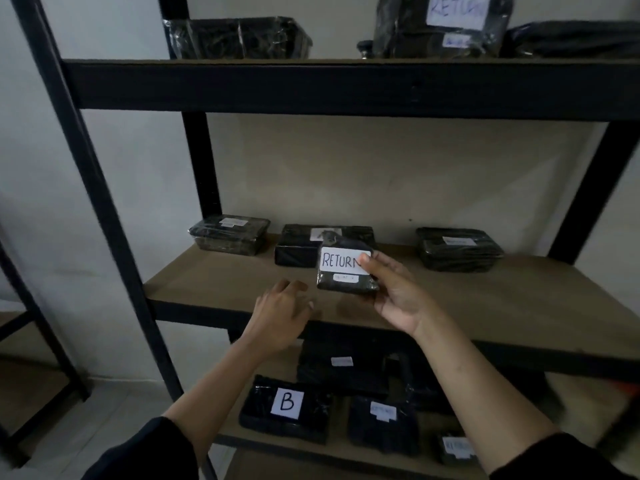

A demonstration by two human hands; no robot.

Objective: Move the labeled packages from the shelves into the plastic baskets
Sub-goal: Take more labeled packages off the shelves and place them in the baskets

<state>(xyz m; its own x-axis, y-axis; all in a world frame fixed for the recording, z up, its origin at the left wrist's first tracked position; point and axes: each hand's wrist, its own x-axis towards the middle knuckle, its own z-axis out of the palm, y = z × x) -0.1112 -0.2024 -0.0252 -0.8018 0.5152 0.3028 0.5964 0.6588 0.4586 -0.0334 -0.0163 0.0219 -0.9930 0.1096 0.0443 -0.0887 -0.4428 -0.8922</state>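
Fingers of the right hand (391, 292) pinch the small black plastic-wrapped package labelled RETURN (346, 270) just above the brown middle shelf board (519, 299), left hand (280, 313) loose and empty (pick-up step, I judge), next needing a carry to a basket, none in view

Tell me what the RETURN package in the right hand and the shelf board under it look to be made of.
RETURN package: black block wrapped in glossy clear plastic film, judging by crinkles and glints; its labels look like matte white paper, hand-lettered. Contents unseen. Shelf board: flat, dull brown, no visible grain, likely fibreboard or particleboard. The right hand holds the package.
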